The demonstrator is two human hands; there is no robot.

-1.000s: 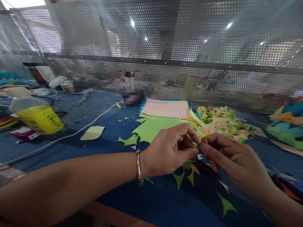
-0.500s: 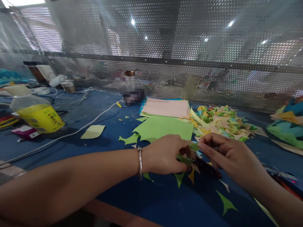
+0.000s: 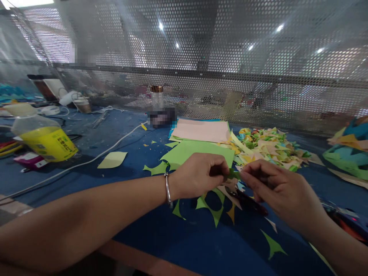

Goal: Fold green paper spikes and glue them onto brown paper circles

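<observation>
both the left hand (image 3: 198,174) and right hand (image 3: 276,188) pinch a small green paper piece (image 3: 233,174) (mostly hidden by fingertips).

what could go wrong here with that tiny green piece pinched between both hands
The small green paper piece is held only at the tips by the left hand and right hand; it may tear or slip into the green offcuts below and get lost. The dark scissors under the right hand could nick it.
</observation>
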